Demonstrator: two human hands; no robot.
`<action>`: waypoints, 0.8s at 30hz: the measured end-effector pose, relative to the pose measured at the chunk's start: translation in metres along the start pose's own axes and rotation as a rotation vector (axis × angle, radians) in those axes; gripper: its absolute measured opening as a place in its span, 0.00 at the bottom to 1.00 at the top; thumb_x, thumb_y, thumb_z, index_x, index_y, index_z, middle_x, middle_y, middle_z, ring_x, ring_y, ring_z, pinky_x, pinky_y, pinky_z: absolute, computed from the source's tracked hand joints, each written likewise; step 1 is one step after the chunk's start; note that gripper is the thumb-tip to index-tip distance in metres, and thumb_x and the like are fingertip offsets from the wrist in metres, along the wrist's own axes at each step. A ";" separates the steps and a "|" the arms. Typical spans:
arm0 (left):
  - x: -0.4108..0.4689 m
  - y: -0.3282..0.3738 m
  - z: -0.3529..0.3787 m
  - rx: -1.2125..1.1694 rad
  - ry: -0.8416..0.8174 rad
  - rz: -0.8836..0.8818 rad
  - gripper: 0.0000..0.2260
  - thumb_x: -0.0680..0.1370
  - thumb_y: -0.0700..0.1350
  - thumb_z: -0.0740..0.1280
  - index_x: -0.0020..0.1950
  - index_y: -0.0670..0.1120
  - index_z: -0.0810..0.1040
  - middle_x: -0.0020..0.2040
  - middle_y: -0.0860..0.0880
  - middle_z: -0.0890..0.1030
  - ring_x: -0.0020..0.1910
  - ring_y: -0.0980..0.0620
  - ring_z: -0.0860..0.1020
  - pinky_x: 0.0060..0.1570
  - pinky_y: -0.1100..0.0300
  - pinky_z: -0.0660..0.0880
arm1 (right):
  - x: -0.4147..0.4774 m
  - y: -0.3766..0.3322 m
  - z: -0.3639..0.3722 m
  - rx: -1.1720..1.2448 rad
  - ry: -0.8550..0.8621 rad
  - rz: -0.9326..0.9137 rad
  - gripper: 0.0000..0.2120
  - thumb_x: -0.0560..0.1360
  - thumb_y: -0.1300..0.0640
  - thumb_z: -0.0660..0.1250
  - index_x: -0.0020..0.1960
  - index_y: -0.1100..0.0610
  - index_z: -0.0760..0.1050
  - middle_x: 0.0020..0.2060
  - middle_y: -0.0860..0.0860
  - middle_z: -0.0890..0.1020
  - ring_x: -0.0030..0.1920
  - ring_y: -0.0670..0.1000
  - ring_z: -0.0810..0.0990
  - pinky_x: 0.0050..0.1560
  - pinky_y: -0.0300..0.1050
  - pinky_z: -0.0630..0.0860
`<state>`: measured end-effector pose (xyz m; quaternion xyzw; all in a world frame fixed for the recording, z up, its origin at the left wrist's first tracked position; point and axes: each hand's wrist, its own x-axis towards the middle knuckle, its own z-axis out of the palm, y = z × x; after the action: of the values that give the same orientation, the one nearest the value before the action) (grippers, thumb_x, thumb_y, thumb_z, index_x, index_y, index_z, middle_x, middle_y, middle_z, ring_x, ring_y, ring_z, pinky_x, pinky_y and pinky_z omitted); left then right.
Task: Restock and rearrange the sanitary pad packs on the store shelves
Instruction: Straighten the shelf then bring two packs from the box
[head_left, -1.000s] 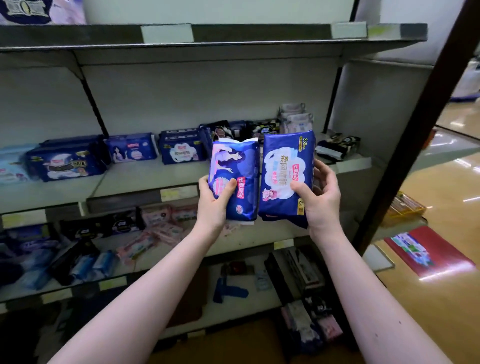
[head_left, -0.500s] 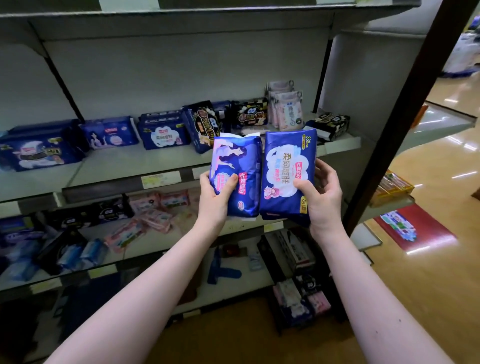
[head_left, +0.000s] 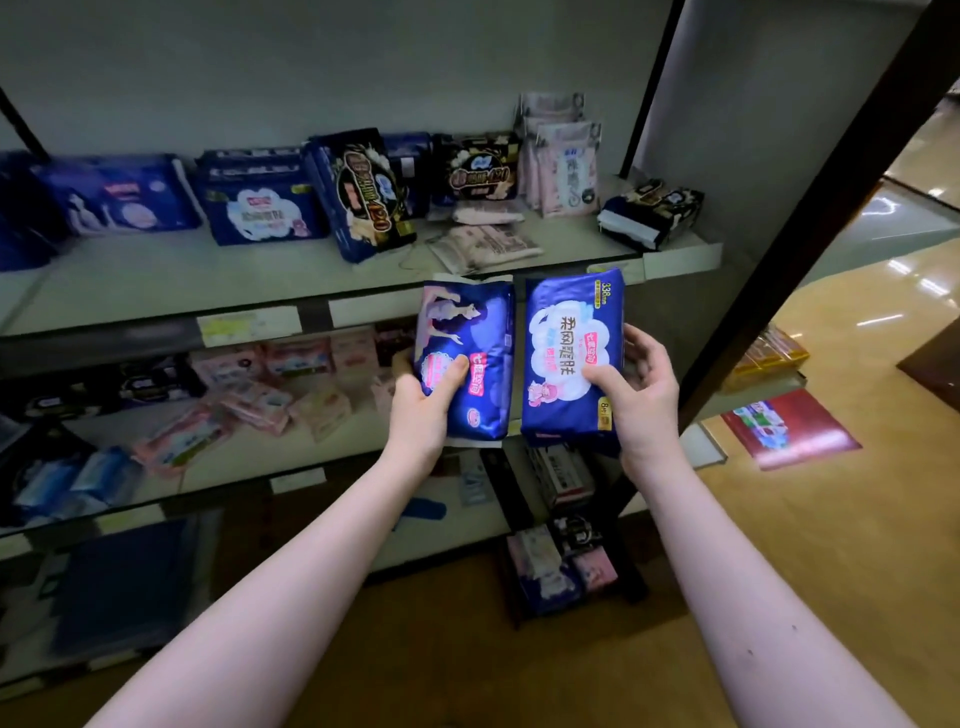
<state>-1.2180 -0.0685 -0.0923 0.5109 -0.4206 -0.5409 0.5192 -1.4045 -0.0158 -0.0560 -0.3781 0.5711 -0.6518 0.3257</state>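
Note:
Two blue sanitary pad packs stand upright side by side in front of the shelving. My left hand (head_left: 423, 402) grips the left pack (head_left: 470, 358), which shows a pale figure, with the thumb across its front. My right hand (head_left: 636, 387) grips the right pack (head_left: 569, 353), which has a white cloud label, thumb on its front. Both packs hang in the air just below the front edge of the upper shelf (head_left: 156, 283).
Blue packs (head_left: 260, 208), black-and-gold packs (head_left: 363, 192) and pink packs (head_left: 561, 161) line the upper shelf's back; a dark pack (head_left: 649, 210) lies at its right end. Pink packs (head_left: 249, 400) are scattered on the shelf below. A dark post (head_left: 810, 208) stands at the right.
The view has tilted downward, so the shelves and both packs sit lower in the picture. My hands keep the same hold on the two packs.

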 end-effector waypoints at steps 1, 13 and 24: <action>0.001 -0.004 0.007 0.001 0.001 -0.011 0.23 0.73 0.51 0.73 0.58 0.38 0.70 0.53 0.45 0.81 0.48 0.53 0.81 0.49 0.59 0.78 | 0.006 0.003 -0.007 -0.002 -0.005 0.006 0.23 0.71 0.71 0.70 0.62 0.55 0.69 0.58 0.51 0.77 0.54 0.43 0.77 0.61 0.48 0.75; -0.036 -0.055 0.137 0.026 0.168 -0.027 0.14 0.76 0.48 0.70 0.47 0.48 0.65 0.51 0.49 0.78 0.50 0.49 0.80 0.55 0.48 0.78 | 0.082 0.051 -0.127 0.006 -0.208 0.115 0.23 0.71 0.70 0.70 0.61 0.54 0.68 0.54 0.45 0.76 0.50 0.38 0.77 0.54 0.36 0.77; -0.085 -0.118 0.184 0.117 0.339 -0.153 0.14 0.77 0.47 0.69 0.55 0.47 0.64 0.55 0.47 0.77 0.55 0.48 0.80 0.55 0.50 0.78 | 0.101 0.125 -0.195 -0.027 -0.366 0.394 0.26 0.72 0.63 0.72 0.67 0.57 0.67 0.60 0.54 0.77 0.55 0.49 0.80 0.49 0.48 0.81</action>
<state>-1.4204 0.0147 -0.1757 0.6544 -0.3177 -0.4599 0.5093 -1.6245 -0.0216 -0.1793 -0.3753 0.5739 -0.4891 0.5391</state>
